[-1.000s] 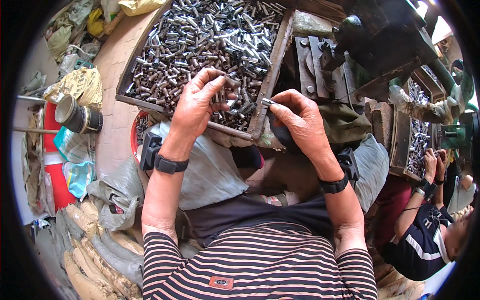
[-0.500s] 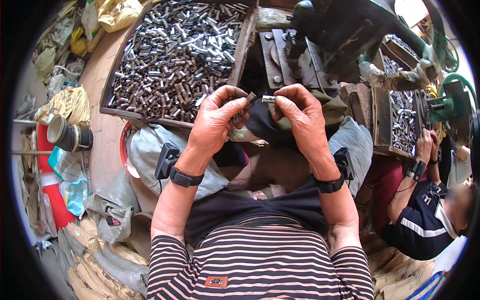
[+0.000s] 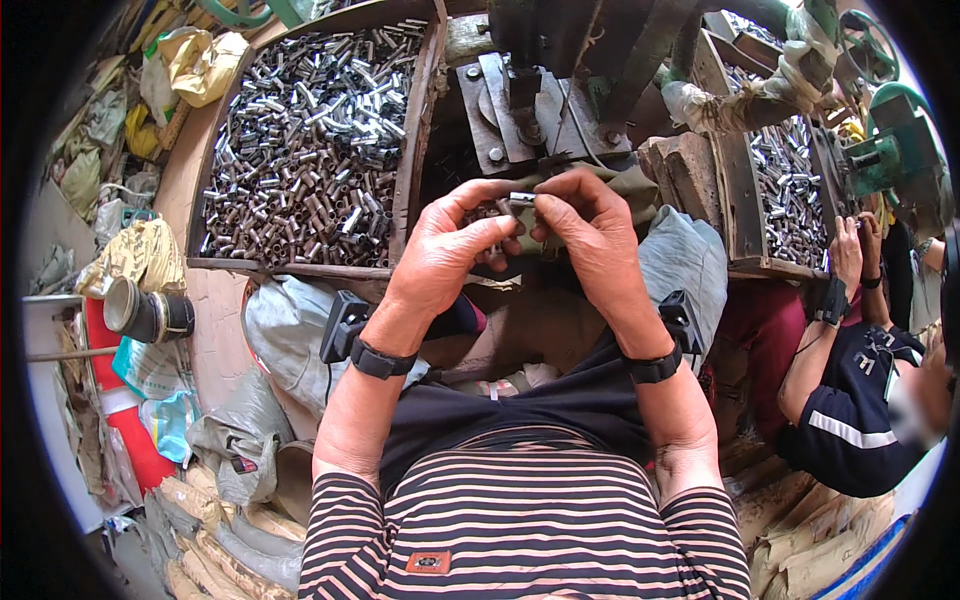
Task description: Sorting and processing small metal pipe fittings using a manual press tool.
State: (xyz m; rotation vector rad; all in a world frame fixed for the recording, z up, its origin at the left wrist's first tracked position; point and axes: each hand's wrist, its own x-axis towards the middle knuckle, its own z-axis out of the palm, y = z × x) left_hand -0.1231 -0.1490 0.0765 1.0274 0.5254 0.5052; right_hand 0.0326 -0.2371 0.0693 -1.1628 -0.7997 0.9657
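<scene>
My right hand (image 3: 588, 222) pinches a short, shiny metal tube (image 3: 522, 199) between thumb and fingers, its bright end pointing toward my left hand. My left hand (image 3: 452, 240) is closed, fingers curled around small brownish metal tubes (image 3: 487, 210), partly hidden behind the thumb. The two hands almost meet above my lap. Just beyond them stands a machine with bolted steel plates (image 3: 498, 112). To the left, a wooden tray (image 3: 300, 270) is heaped with loose metal tubes (image 3: 320, 150), some brown, some bright.
At right, a co-worker's hands (image 3: 850, 255) are near another wooden box (image 3: 742, 200) of metal tubes. Green machinery (image 3: 880, 160) stands beside it. Grey cloth (image 3: 685, 265) hangs by my right forearm. Sacks (image 3: 235, 440) and a dark round container (image 3: 150, 310) lie at left.
My hands have come closer together, bringing the shiny tube up against the left fingers. The view has shifted, so the tray and machine appear further left.
</scene>
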